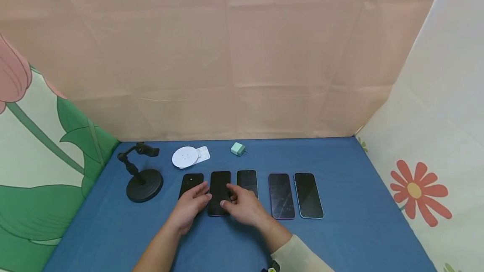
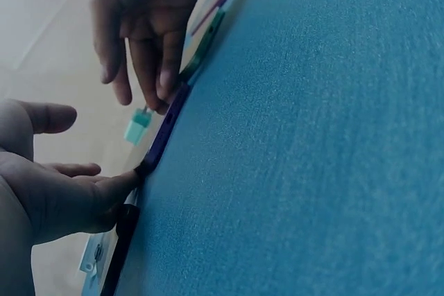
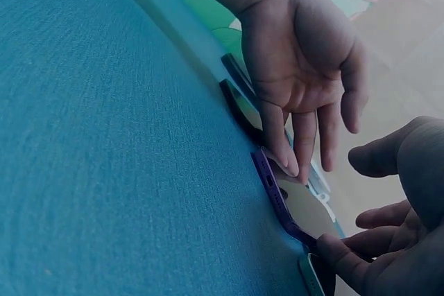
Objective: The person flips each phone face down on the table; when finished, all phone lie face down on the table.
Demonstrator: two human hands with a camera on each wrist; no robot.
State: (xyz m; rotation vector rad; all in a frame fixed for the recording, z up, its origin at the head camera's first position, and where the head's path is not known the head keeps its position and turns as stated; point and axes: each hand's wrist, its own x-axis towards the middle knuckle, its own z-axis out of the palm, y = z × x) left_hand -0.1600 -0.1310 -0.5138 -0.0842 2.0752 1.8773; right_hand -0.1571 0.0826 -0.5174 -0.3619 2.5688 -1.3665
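Observation:
Five dark phones lie in a row on the blue table (image 1: 340, 238). My left hand (image 1: 196, 200) and right hand (image 1: 236, 198) flank the second phone (image 1: 220, 186), fingertips against its long edges. In the left wrist view my left hand's (image 2: 62, 192) fingertip touches the purple-edged phone (image 2: 166, 129) and the right hand's (image 2: 149, 39) straight fingers reach down onto it. The right wrist view shows the left hand (image 3: 298, 74) with straight fingers on the phone's edge (image 3: 272, 188), and the right hand (image 3: 388, 240) touching its other end. Neither hand lifts it.
A black phone (image 1: 190, 181) lies left under my left hand; other phones (image 1: 247, 179) (image 1: 281, 195) (image 1: 308, 195) lie to the right. Behind are a black phone stand (image 1: 141, 179), a white round disc (image 1: 185, 157) and a green plug (image 1: 238, 149). Cloth walls enclose three sides.

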